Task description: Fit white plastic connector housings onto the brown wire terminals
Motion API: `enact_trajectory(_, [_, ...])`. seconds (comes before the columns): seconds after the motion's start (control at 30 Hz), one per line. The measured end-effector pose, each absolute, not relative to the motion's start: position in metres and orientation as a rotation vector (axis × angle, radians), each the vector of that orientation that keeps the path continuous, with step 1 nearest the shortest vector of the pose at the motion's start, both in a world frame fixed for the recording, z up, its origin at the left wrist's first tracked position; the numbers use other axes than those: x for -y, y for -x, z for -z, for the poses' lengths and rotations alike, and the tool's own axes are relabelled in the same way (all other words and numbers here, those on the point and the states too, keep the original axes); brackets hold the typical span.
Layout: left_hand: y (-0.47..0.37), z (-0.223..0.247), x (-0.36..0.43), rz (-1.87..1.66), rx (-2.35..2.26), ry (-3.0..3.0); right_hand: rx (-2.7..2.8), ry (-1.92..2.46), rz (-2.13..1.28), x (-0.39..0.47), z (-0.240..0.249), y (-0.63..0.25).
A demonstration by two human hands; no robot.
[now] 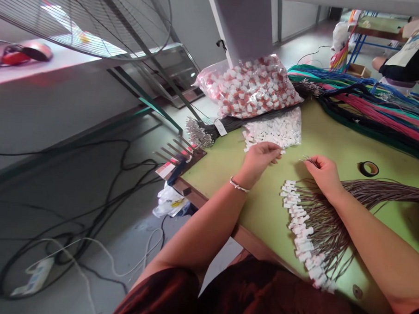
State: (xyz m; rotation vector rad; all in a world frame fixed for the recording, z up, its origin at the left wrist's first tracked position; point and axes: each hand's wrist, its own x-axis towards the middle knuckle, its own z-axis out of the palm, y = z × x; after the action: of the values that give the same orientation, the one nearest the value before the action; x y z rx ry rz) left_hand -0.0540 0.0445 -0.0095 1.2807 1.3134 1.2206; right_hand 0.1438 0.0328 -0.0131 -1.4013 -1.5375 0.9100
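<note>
My left hand rests on the green table at the near edge of a pile of small white connectors, its fingers curled among them. My right hand is pinched on the bare ends of a few thin brown wires. Below it lies a fan of brown wires whose ends carry white connectors, lined along the table's front. Whether the left fingers hold a connector is hidden.
A clear bag of red-and-white connectors sits behind the pile. Bundles of coloured wires cross the back right. A tape roll lies right. A big fan, floor cables and a power strip are left. Another person sits far right.
</note>
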Motion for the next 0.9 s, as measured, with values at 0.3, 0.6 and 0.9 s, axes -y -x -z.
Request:
enact_trajectory(0.3, [0.015, 0.014, -0.036, -1.014, -0.931, -0.920, 1.665, 1.308, -0.912, -0.030, 0.016, -0.143])
enact_trajectory(0.6, [0.016, 0.012, -0.029, -0.939, -0.756, -0.804, 1.696, 1.364, -0.866, -0.029, 0.019, -0.140])
enact_trajectory(0.9, [0.021, 0.016, -0.030, -0.940, -0.923, -0.884, 1.675, 1.366, -0.880, -0.031, 0.002, -0.148])
